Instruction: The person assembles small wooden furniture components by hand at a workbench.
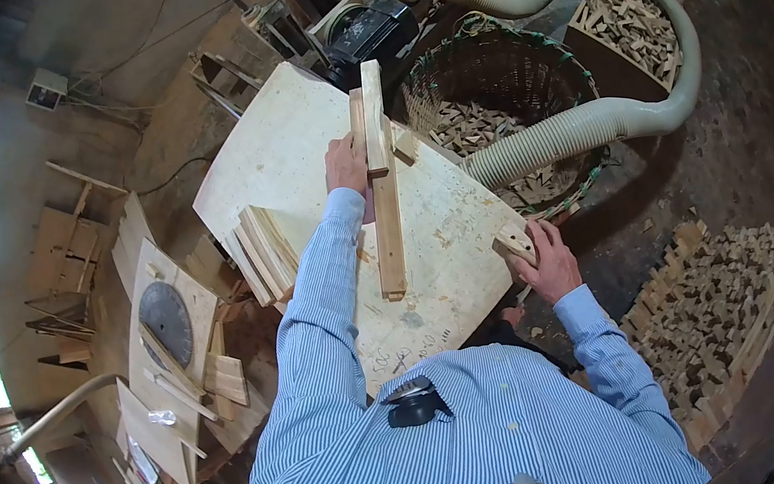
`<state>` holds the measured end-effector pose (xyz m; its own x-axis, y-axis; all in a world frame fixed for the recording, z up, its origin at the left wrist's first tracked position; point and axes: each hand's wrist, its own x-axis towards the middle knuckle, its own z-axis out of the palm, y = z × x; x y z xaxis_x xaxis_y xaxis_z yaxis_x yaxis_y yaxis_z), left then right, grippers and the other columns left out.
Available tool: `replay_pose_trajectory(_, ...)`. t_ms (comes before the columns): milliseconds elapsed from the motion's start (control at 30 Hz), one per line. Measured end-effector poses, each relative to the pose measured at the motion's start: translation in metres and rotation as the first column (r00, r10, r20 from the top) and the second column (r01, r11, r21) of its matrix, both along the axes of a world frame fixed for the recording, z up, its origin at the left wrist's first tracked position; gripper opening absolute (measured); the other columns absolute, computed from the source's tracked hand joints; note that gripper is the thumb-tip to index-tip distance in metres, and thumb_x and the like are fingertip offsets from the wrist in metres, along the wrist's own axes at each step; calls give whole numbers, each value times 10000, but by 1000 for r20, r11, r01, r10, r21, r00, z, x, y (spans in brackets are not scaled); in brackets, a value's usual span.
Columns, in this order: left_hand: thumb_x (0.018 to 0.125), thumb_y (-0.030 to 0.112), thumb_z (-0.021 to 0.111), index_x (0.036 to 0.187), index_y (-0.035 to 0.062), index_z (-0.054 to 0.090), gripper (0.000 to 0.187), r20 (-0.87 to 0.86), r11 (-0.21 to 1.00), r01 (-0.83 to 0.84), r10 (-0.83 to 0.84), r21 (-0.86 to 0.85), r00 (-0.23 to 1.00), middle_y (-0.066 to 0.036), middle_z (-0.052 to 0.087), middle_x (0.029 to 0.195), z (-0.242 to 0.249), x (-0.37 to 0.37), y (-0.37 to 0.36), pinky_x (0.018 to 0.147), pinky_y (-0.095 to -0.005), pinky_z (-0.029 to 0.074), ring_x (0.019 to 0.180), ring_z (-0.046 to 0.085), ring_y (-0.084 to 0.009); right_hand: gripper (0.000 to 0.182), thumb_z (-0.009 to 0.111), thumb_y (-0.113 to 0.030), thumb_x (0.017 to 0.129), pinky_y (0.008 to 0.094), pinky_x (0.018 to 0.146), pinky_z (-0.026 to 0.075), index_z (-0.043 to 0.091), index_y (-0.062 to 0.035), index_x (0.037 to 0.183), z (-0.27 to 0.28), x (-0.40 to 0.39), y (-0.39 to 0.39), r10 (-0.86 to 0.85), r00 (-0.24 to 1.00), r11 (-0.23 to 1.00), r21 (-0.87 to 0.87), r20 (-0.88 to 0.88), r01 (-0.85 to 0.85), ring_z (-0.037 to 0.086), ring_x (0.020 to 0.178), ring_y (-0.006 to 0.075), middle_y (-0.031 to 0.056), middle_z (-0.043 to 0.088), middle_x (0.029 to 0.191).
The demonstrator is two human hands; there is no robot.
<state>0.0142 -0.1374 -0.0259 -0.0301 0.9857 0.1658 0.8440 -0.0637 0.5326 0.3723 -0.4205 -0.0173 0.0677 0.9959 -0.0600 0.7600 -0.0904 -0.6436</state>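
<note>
My left hand [346, 164] is on the pale worktable [453, 272], its fingers closed against a narrow wooden strip [357, 115] beside the upright wooden guide [374, 117]. The hand partly hides the strip. A longer brown wooden bar [389, 242] extends from the guide toward my body, lying on the tabletop. At the table's right edge, my right hand [550, 262] grips a small wooden block [516, 244] with dark holes in it. Several curved wooden pieces [265, 251] stand stacked at the table's left edge, near my left forearm.
A wicker basket [571, 61] of wood offcuts stands beyond the table, with a ribbed hose [553, 137] running into it. A black motor [372, 37] sits behind the table. Wooden blocks [722, 310] are piled at right; a saw blade [165, 323] lies at left.
</note>
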Motion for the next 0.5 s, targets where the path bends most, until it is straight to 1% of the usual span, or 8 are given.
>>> replay_pose_trajectory(67, 1011, 279, 659, 1360, 58, 684, 414, 3, 1000, 1, -1, 12, 1000, -220, 652, 1175, -4, 0, -1, 999, -470, 520, 1113, 642, -379, 644, 780, -417, 899, 494, 906, 566, 570, -41, 1377, -1, 5, -11, -27, 999, 994, 104, -39, 31, 666, 1120, 438, 210, 565, 1352)
replay_pose_trajectory(100, 1013, 271, 658, 1369, 61, 689, 414, 20, 1000, -7, 7, 25, 1000, -222, 660, 1148, -6, -2, -2, 976, -445, 531, 1064, 665, -364, 532, 763, -440, 916, 503, 856, 559, 608, -11, 1191, 3, 3, -14, -79, 993, 984, 153, -88, 92, 678, 1041, 434, 219, 614, 1217)
replay_pose_trajectory(133, 1013, 271, 658, 1369, 61, 689, 414, 6, 1000, -6, 6, 21, 1000, -222, 660, 1148, -7, -6, -2, 976, -445, 531, 1064, 665, -364, 532, 763, -440, 916, 503, 856, 559, 608, -11, 1191, 7, 3, -17, -80, 992, 985, 147, -101, 94, 678, 1041, 434, 219, 614, 1217)
replay_pose_trajectory(200, 987, 252, 713, 1441, 88, 645, 487, 112, 998, -11, 17, -54, 994, -202, 648, 1193, -12, -8, 1, 1017, -449, 519, 1100, 651, -360, 510, 714, -489, 960, 522, 814, 563, 596, -16, 1110, 10, 5, -21, -88, 996, 984, -154, 16, 89, 703, 961, 437, 234, 679, 1060)
replay_pose_trajectory(233, 987, 252, 713, 1441, 88, 645, 487, 104, 998, -4, 10, -59, 994, -202, 648, 1193, -16, -9, 2, 1017, -449, 519, 1100, 651, -360, 531, 646, -535, 1007, 549, 758, 565, 581, -9, 1043, 7, 7, -18, -27, 997, 977, -207, 78, 43, 725, 867, 449, 247, 720, 919)
replay_pose_trajectory(300, 969, 243, 737, 1439, 97, 657, 499, 192, 991, -89, 108, -101, 976, -187, 656, 1155, -18, -9, 3, 1004, -425, 526, 1072, 662, -333, 552, 627, -543, 1018, 554, 744, 569, 585, 6, 1051, 7, 13, -9, 24, 998, 965, -260, 54, -9, 729, 846, 455, 261, 728, 916)
replay_pose_trajectory(433, 965, 245, 741, 1428, 97, 672, 492, 107, 989, -81, 94, -122, 990, -179, 658, 1135, -15, -12, 5, 992, -414, 533, 1070, 664, -309, 595, 594, -556, 1034, 550, 733, 586, 595, 38, 1067, 13, 14, -1, 92, 996, 936, -343, 2, -86, 738, 810, 459, 283, 737, 897)
replay_pose_trajectory(500, 964, 236, 737, 1417, 96, 682, 477, 139, 981, -85, 109, -172, 984, -183, 660, 1126, -14, -14, 7, 990, -409, 536, 1064, 665, -304, 598, 590, -556, 1035, 545, 733, 590, 600, 40, 1082, 5, 14, -4, 95, 995, 948, -306, 13, -87, 739, 811, 456, 282, 737, 890)
